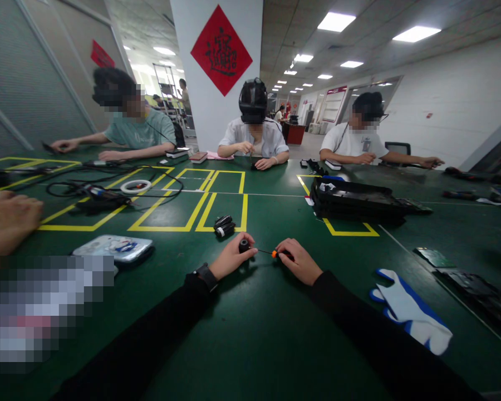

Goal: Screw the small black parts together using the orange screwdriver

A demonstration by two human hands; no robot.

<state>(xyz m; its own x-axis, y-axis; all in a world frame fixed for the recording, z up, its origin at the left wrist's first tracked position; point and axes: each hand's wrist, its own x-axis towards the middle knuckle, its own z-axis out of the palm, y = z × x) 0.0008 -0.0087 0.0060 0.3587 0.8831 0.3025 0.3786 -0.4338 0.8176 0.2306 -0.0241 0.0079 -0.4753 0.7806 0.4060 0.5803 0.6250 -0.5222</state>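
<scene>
My left hand (232, 257), with a dark watch on its wrist, grips a small black round part (244, 245); its exact kind is unclear. A screwdriver (274, 254) with an orange-and-black handle is in my right hand (297, 260), fingers closed around it. Its thin shaft points left and reaches my left fingertips; whether the tip touches the black part is hidden. Just beyond my left hand, several small black cylindrical pieces (224, 226) lie bunched on the green table (250, 345).
Blue-and-white gloves (413, 312) lie at right, near a circuit board (436, 257). Black trays (354, 200) sit farther back. At left are a decorated case (117, 248), a tape roll (136, 186), cables and a co-worker's hand (14, 214). Several people sit opposite.
</scene>
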